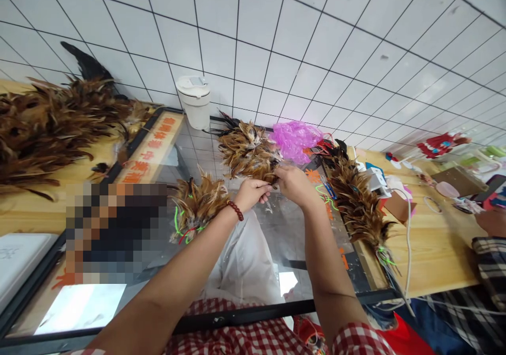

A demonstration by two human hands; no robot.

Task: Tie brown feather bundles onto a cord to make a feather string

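Over the glass-topped table, my left hand and my right hand are close together with fingers pinched. My right fingertips meet the near edge of a brown feather pile, seemingly gripping a feather there. Something too small to make out is between the fingertips of my left hand, which wears a beaded bracelet on its wrist. Beside my left forearm lies a feather bundle with green and red ties. To my right stretches a long feather bundle, its near end tied in green.
A pink plastic bag and a white lidded cup stand along the tiled wall. A large feather heap covers the left table. On the right are a blue pen, a white cable and another person's hand.
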